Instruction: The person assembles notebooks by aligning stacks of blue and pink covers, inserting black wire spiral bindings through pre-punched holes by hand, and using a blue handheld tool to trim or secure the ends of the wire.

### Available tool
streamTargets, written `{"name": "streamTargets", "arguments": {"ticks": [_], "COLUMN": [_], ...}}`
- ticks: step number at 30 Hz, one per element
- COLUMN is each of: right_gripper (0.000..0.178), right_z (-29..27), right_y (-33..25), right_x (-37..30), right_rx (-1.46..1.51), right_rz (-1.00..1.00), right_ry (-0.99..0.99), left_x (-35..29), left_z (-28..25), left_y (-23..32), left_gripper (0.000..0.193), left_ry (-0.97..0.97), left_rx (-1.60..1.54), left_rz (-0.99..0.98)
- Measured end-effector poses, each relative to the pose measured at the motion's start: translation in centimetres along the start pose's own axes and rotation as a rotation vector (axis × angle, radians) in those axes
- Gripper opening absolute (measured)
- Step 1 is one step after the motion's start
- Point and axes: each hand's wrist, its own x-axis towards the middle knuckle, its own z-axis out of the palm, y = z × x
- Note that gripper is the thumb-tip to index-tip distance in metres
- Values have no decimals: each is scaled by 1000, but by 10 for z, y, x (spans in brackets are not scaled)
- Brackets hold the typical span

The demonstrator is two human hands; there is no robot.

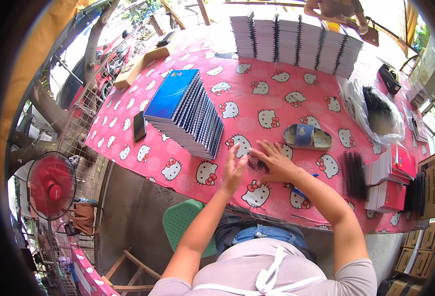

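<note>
My left hand [233, 170] is held edge-on over the pink patterned tablecloth, its fingers stretched out and nothing in them. Beside it my right hand [277, 164] reaches over the cloth, palm down and fingers spread. A small dark tangle [257, 164] lies between the two hands, partly covered by the right one; its kind is unclear. Left of the hands stands a tall stack of blue spiral-bound notebooks [172, 93]. Just past my right hand is a blue and tan slipper-shaped thing [306, 136]. A blue-handled tool [297, 190] is partly hidden under my right forearm.
Several stacks of white-paged spiral notebooks [296, 42] line the far edge. Black binding coils [354, 175], red-covered books [392, 195] and a plastic bag with black coils [378, 111] occupy the right. A phone [139, 126] lies left; a person [336, 10] is opposite.
</note>
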Motion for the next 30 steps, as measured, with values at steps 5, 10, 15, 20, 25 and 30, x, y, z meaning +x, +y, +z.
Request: {"name": "streamTargets", "arguments": {"ticks": [5, 10, 15, 20, 25, 30], "right_gripper": [32, 19, 18, 18, 39, 71], "right_z": [32, 32, -26, -132, -236, -249], "right_y": [-5, 13, 36, 130, 246, 266], "right_x": [29, 25, 0, -33, -89, -80], "right_rx": [-82, -121, -61, -185, -646, -471], "right_rz": [-190, -189, 102, 451, 937, 1570], "right_ry": [142, 318, 514, 1017, 1239, 502], "left_x": [-26, -41, -37, -37, -32, -35], "left_z": [-27, -45, -41, -33, -23, -26], "left_y": [-3, -16, -11, -5, 1, 6], "left_gripper": [46, 32, 24, 17, 14, 19], "left_ry": [131, 267, 216, 189, 155, 135], "left_rx": [-52, -139, 45, 97, 101, 118], "left_rz": [-116, -103, -80, -28, -41, -54]}}
